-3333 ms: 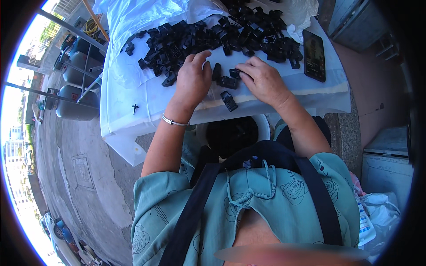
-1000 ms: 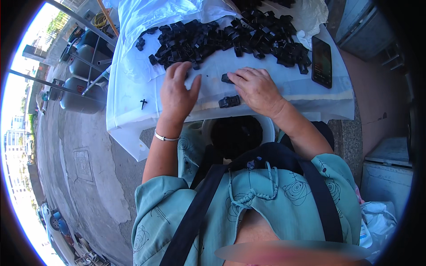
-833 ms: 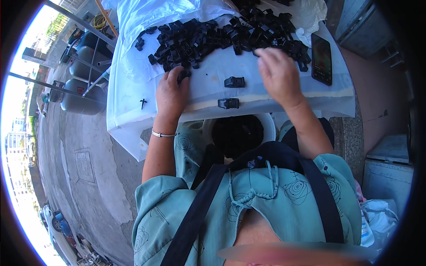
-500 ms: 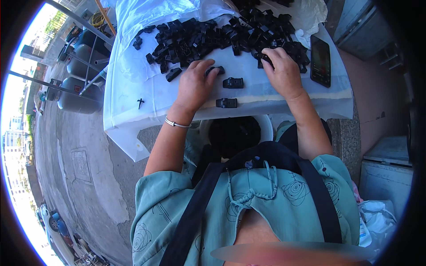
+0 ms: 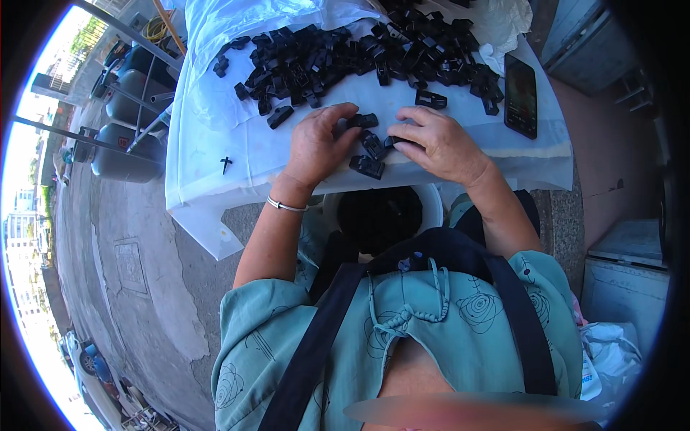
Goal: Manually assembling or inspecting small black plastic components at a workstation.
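From my remote station I find the right hand (image 5: 440, 146) pinched on the held part (image 5: 393, 141), on the near side of the pile (image 5: 316, 66). The left hand (image 5: 320, 140), also near side of the pile, has thumb and fingers apart, one end of the upper part (image 5: 362, 121) at the gap; contact I cannot confirm.

Step in hand, in my judgement: grouping single parts. The next move calls for the held part to be set against its neighbours, and for the left fingers to close squarely on the upper part.

Orientation: the upper part's long axis runs left to right, roughly along the pile's front. The slanted part (image 5: 373, 144), farther from the pile, lies diagonally, its left end toward the pile. The low part (image 5: 367, 167), farther out again, lies crosswise, right end tipped away from the pile. The held part is too covered to read.

Outward: a spare part (image 5: 431, 99) lies crosswise just before the pile's right half; the phone (image 5: 520, 97) lies right of the pile on the counter (image 5: 251, 151).
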Demonstrator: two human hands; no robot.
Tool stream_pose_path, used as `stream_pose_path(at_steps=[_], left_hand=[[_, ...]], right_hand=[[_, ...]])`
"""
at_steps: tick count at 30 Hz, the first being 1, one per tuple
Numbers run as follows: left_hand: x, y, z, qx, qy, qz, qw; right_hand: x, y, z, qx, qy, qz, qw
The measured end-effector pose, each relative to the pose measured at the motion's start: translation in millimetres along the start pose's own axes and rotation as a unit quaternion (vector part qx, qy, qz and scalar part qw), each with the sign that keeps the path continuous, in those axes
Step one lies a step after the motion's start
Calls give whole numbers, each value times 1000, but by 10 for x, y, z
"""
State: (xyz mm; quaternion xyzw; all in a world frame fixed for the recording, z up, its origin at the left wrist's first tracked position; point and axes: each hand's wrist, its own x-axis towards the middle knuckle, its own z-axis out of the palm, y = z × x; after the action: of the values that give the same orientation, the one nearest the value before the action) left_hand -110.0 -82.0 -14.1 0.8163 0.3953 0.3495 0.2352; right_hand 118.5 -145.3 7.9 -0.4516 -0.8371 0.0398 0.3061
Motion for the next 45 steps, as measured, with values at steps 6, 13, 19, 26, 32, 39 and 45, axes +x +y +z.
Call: stream_pose_path(at_steps=[6,13,19,26,32,39,45], left_hand=[[-40,-37,-52,-57,-49,43,996],[-28,-13,-47,-45,-51,29,997],[-23,-10,-27,-44,-43,30,998],[-37,20,-68,-37,-41,39,998],[-157,-46,-285,56,101,24,993],[-82,-337,-422,204,128,-60,969],[-86,-73,-215,136,65,102,983]], right_hand=[[109,-91,-99,202,-112,108,967],[203,-166,390,9,125,13,992],[157,-164,344,137,76,16,987],[127,-236,361,-43,77,-51,995],[74,-129,269,57,30,-17,998],[97,165,-73,-248,6,168,954],[110,123,14,2,94,116,989]])
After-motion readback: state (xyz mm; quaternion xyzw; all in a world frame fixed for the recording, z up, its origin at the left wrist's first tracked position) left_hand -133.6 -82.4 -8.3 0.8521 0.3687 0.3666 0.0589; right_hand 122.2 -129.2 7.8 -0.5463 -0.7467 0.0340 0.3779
